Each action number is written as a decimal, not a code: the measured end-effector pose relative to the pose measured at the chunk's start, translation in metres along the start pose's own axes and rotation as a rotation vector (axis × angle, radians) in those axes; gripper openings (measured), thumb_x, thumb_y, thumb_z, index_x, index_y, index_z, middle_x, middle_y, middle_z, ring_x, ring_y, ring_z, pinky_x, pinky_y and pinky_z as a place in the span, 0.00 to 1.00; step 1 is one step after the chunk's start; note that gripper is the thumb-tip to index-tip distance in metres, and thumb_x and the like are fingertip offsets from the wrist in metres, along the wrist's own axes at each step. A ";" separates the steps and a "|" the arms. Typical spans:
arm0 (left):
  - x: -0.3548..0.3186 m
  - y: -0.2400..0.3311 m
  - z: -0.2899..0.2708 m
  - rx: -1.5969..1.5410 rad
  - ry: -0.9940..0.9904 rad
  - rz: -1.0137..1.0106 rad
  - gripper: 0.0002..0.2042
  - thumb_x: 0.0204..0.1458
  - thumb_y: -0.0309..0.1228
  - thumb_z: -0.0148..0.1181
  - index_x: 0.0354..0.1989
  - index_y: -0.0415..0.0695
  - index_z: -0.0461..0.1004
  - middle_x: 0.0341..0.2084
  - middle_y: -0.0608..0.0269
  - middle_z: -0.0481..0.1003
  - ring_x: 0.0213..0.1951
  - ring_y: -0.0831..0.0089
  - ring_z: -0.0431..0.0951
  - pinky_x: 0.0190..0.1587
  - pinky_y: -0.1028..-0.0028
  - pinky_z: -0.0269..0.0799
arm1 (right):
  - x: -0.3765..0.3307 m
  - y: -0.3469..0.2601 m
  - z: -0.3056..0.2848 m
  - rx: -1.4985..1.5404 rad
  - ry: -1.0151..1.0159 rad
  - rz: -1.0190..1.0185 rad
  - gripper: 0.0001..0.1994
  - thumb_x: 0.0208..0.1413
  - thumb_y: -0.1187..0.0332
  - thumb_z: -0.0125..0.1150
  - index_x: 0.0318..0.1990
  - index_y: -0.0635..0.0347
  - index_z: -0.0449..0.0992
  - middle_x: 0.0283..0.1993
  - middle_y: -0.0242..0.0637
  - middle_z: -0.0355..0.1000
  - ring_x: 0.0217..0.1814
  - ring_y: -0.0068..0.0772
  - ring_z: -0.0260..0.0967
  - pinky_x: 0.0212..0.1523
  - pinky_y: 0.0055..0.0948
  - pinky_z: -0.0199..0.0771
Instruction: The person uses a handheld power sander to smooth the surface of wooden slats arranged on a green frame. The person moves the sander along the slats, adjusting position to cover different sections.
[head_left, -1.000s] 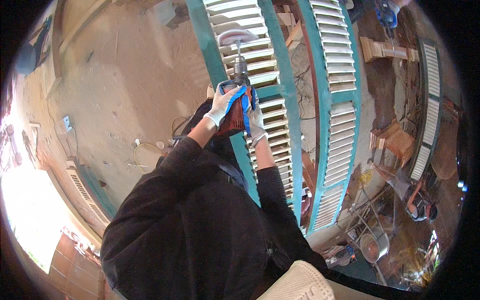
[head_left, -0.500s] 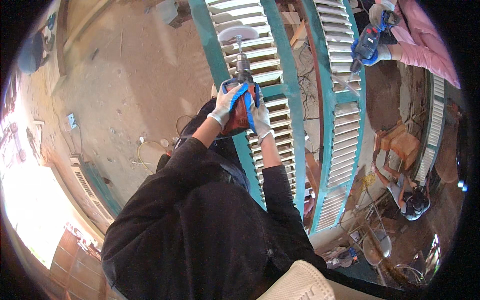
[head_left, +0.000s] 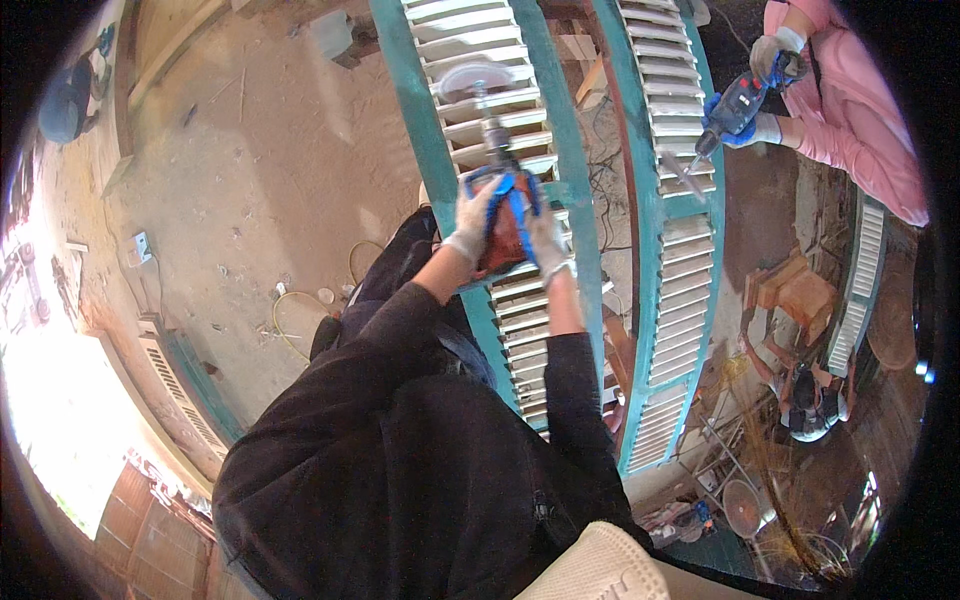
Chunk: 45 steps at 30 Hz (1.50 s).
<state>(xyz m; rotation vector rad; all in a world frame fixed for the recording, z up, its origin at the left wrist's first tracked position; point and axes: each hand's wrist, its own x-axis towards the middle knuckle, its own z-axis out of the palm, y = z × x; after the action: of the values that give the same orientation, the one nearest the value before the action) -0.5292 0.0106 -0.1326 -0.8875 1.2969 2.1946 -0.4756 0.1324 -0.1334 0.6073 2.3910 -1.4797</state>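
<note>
Both my hands, in white gloves with blue palms, grip a red and black power drill (head_left: 505, 240). My left hand (head_left: 476, 215) is closed round its left side; my right hand (head_left: 542, 232) wraps the right side. From the chuck a shaft runs forward to a round pale sanding disc (head_left: 476, 80), blurred at its edge. The disc lies over the upper white slats of a louvred shutter (head_left: 475, 40) with a teal frame. Whether it touches the slats I cannot tell.
Right of mine stands a second teal shutter (head_left: 683, 260). There a person in pink sleeves (head_left: 850, 130) holds another drill (head_left: 735, 108) over its slats. Farther right are a wooden stool (head_left: 795, 290) and another person (head_left: 812, 400). A yellowish hose (head_left: 283, 318) lies on the floor at left.
My hands and the drill's body have shifted right and slightly down, tilting the drill. The disc stays over the upper slats. The co-worker's drill has moved a little down and left.
</note>
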 end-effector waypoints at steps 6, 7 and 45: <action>0.016 0.011 -0.048 0.440 0.008 0.085 0.28 0.42 0.35 0.71 0.50 0.40 0.65 0.39 0.57 0.75 0.38 0.73 0.76 0.43 0.74 0.73 | -0.022 -0.022 0.041 0.139 0.039 0.151 0.29 0.59 0.46 0.47 0.67 0.38 0.53 0.48 0.54 0.72 0.50 0.47 0.71 0.47 0.39 0.69; 0.015 0.007 -0.037 0.357 -0.028 0.103 0.26 0.44 0.35 0.70 0.49 0.39 0.65 0.37 0.58 0.75 0.37 0.73 0.76 0.42 0.73 0.74 | -0.020 -0.027 0.029 0.103 0.046 0.186 0.29 0.59 0.44 0.46 0.67 0.36 0.52 0.47 0.55 0.72 0.50 0.49 0.71 0.46 0.41 0.69; -0.007 0.037 -0.050 0.091 -0.150 -0.066 0.22 0.47 0.28 0.66 0.49 0.39 0.65 0.36 0.60 0.74 0.35 0.75 0.76 0.40 0.74 0.75 | -0.033 -0.037 0.059 0.091 0.161 -0.052 0.32 0.58 0.42 0.44 0.68 0.40 0.50 0.49 0.55 0.71 0.52 0.55 0.69 0.45 0.42 0.70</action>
<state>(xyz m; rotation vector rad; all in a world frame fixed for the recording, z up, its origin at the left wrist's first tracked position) -0.5328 -0.0509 -0.1232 -0.7074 1.2663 2.0907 -0.4639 0.0578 -0.1166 0.7155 2.4875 -1.6263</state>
